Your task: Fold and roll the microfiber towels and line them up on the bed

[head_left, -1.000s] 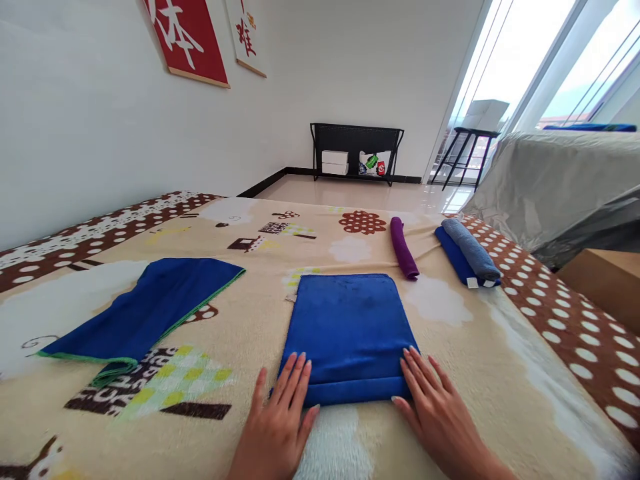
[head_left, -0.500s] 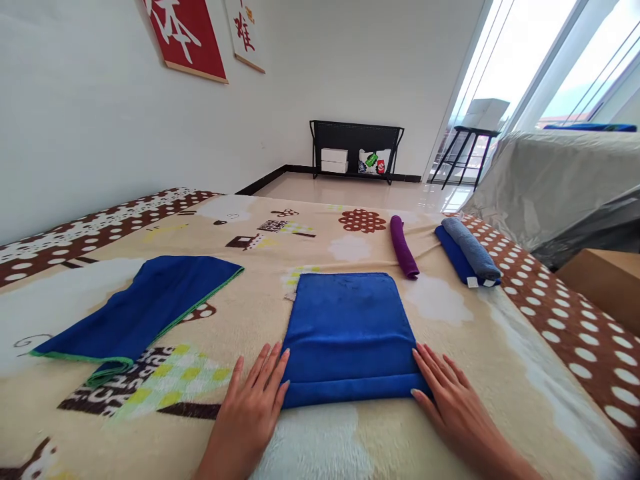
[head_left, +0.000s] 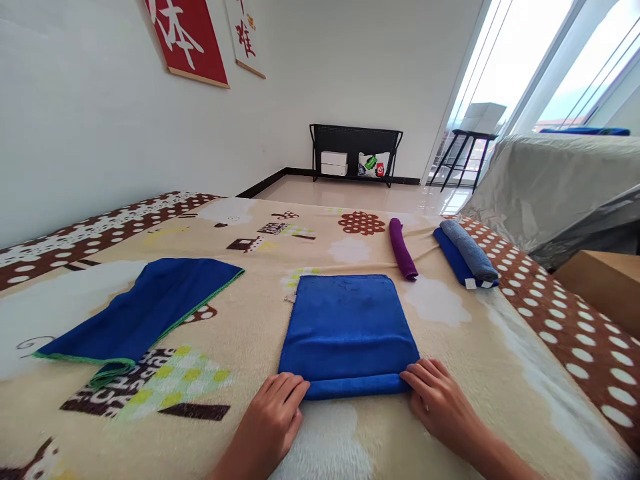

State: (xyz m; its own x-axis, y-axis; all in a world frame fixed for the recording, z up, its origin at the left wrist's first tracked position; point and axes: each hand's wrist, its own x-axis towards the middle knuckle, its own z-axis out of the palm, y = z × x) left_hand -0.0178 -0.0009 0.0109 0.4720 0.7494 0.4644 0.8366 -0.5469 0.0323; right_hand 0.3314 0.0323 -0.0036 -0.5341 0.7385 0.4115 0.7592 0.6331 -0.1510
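Observation:
A folded blue towel [head_left: 349,327] lies flat on the patterned blanket [head_left: 260,320] straight in front of me. My left hand [head_left: 273,417] grips its near left corner with curled fingers. At the near right corner my right hand [head_left: 434,395] does the same, fingers bent over the folded edge. The near edge of the towel looks doubled over into a thick band.
A dark blue cloth with green trim [head_left: 145,307] lies spread at the left. A rolled purple towel [head_left: 403,249] and a grey-blue roll on a folded blue towel [head_left: 467,258] sit far right. A covered sofa [head_left: 560,187] and a cardboard box [head_left: 600,283] stand beyond the right edge.
Both hands went from lying flat beside the towel to curling onto its near corners. The towel's near edge has shifted slightly.

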